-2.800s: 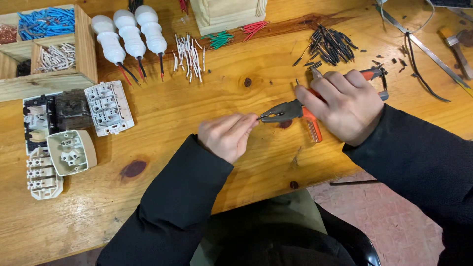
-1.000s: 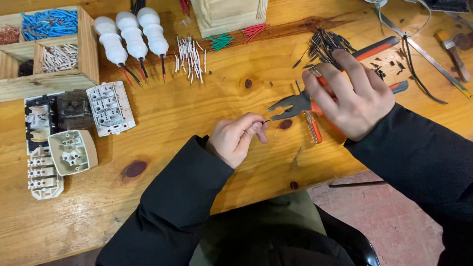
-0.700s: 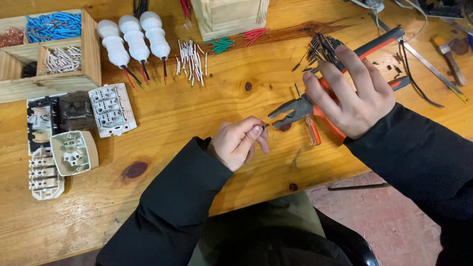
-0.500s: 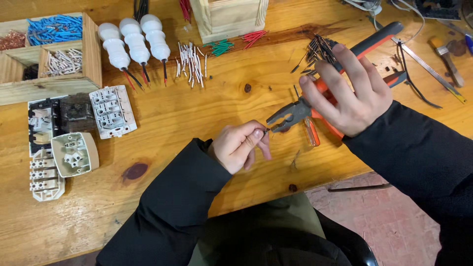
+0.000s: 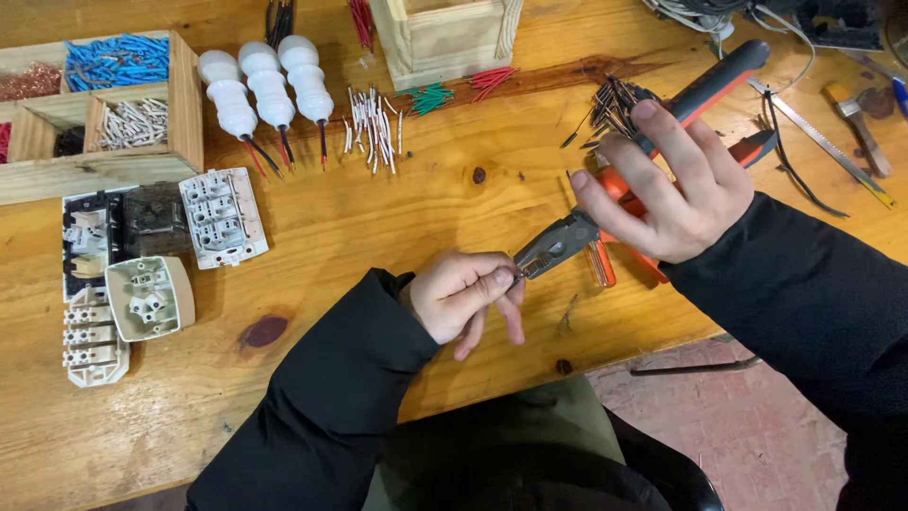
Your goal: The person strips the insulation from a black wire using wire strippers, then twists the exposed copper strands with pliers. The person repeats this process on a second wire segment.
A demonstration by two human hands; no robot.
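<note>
Right hand (image 5: 676,194) is wrapped firm around the pliers (image 5: 605,213), fingers over the red-and-black handles, which sit spread a little in the grip. The pliers' long axis runs on a slant: handles up toward 2 o'clock, dark nose aimed down toward 8 o'clock, straight at the left hand (image 5: 465,301). That left hand sits just at 8 o'clock of the nose, thumb and forefinger pinched together right at the tip; what they pinch is too small to tell. The other fingers hang loose over the wooden table (image 5: 397,227). At 12 o'clock from the right hand, a heap of dark wire bits (image 5: 615,102). Further out at 10 o'clock, white wire bits (image 5: 371,118) and three white lamp holders (image 5: 268,85). Far at 9 o'clock, switch parts (image 5: 142,255) under a wooden tray (image 5: 184,104).
</note>
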